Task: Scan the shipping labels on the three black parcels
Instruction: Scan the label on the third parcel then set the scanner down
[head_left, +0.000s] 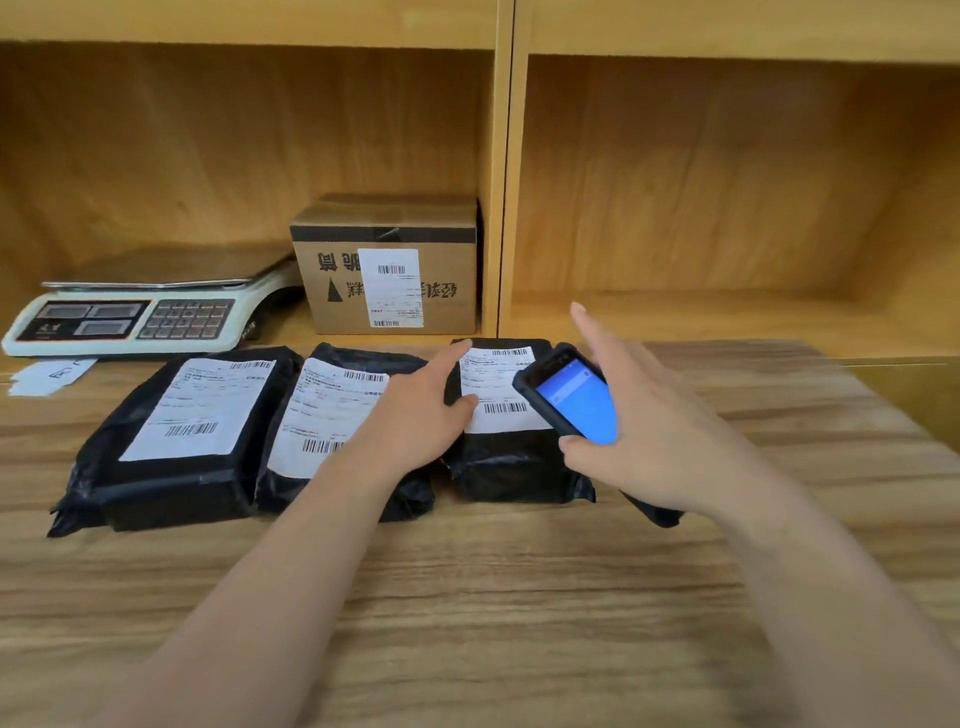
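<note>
Wooden worktop (467, 597), three black parcels in row. Left hand (415, 415) flat, open, on right parcel (511, 462). Right hand (649, 431) holds scanner (569, 397) above its label (496, 387).

Three black parcels lay flat in a row near the bench's (467, 597) far edge, each with a white shipping label facing up: the left parcel (171, 447), the middle parcel (332, 415) beside it, and the right parcel (504, 457).
</note>
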